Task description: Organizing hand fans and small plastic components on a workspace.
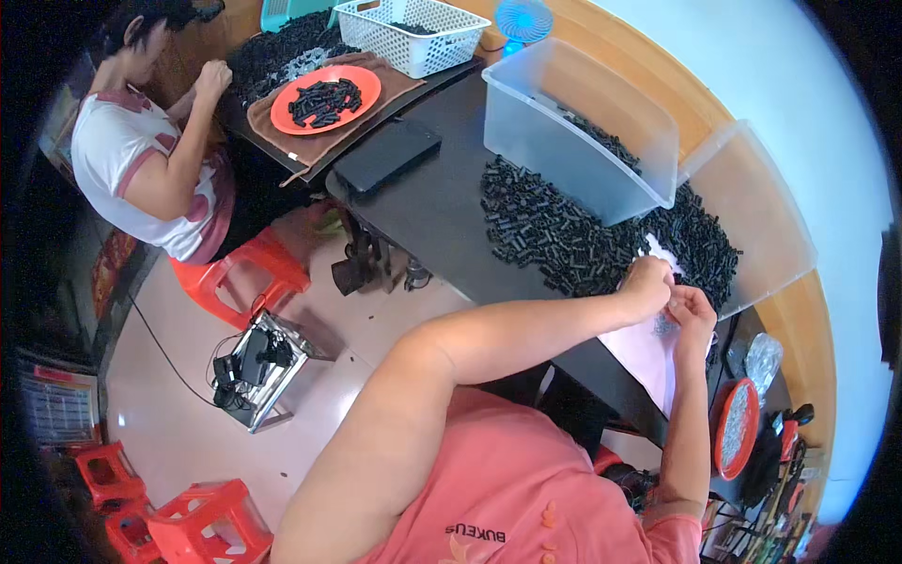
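My left hand (648, 285) and my right hand (691, 310) meet close together over a pink cloth (648, 352) at the edge of a black table (442, 207). Both have fingers pinched around something small; what they hold is too small to make out. A little heap of small metal bits (665, 326) lies on the cloth just under my hands. A large pile of small black tube-shaped parts (564, 240) spreads across the table right behind my hands.
A clear plastic bin (583, 132) stands tipped on its side behind the pile. A red dish of metal bits (736, 428) sits to my right. Another person (141, 160) sits at the far left by an orange plate (324, 99) and white basket (413, 33).
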`<state>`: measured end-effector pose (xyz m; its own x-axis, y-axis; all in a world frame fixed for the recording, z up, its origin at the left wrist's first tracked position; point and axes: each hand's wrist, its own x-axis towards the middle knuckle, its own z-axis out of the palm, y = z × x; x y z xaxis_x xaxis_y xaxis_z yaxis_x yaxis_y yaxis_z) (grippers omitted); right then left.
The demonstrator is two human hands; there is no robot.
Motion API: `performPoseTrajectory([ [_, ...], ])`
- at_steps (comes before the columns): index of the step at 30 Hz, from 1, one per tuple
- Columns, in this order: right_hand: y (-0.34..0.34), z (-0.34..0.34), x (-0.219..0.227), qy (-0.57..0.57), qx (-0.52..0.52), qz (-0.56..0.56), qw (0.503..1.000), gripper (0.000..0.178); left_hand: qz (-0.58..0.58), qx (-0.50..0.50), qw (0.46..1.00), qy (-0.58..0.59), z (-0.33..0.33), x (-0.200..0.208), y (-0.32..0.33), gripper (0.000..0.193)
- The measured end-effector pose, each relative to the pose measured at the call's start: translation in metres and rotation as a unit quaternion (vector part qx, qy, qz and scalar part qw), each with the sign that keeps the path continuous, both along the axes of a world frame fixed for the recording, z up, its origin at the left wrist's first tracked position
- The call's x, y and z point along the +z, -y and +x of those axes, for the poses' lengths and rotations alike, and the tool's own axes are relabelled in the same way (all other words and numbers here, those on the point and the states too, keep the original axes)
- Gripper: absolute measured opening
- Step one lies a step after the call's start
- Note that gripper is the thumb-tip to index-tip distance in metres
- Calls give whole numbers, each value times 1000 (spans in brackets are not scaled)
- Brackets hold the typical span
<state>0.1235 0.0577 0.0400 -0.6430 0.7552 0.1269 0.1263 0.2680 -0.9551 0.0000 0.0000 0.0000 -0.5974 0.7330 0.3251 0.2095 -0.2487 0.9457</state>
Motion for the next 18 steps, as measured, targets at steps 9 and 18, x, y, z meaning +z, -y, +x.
performPoseTrajectory([
  [9,10,-18,10,37,-66,28,997,9,-93,-2,996,9,2,10,19,8],
  [18,19,-24,33,110,-33,41,993,16,44,14,998,34,-1,18,22,19],
])
